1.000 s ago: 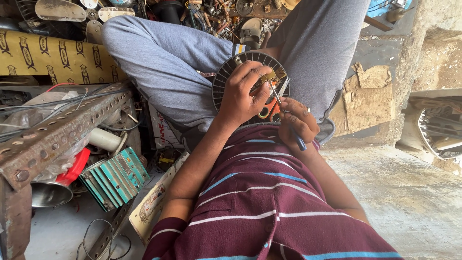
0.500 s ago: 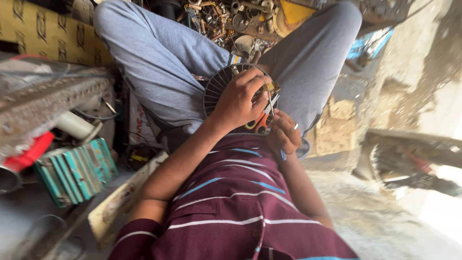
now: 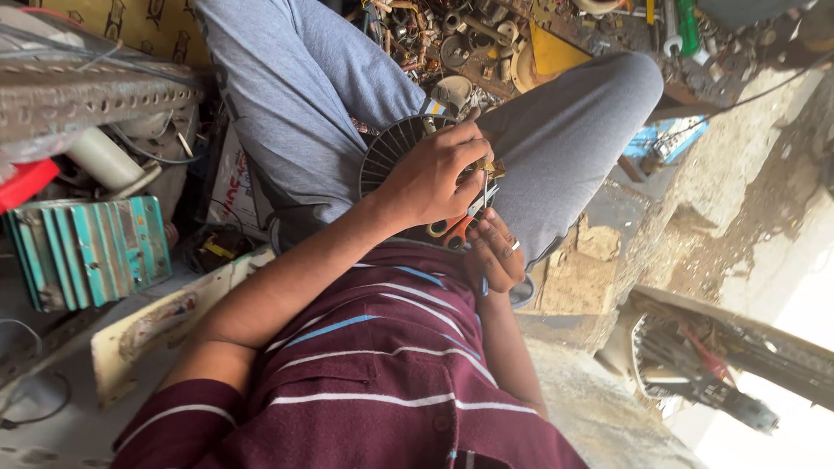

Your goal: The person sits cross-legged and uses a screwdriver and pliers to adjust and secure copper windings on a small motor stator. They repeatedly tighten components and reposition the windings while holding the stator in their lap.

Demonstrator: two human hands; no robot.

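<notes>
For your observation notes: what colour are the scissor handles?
Orange, on the scissors under the left hand; head view.

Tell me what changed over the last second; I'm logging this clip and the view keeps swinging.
Mostly the camera swung: the teal finned block and the rusty metal rail slid left and up in frame. The left hand still grips the round ribbed part on the lap, and the right hand still holds the orange-handled tool against it. Nothing was picked up or released.

Hands at work on a round, dark, finned metal part (image 3: 391, 152)

Left hand (image 3: 430, 178) grips it on grey-trousered lap; right hand (image 3: 497, 252) holds orange-handled scissors (image 3: 456, 227) beside it.
</notes>
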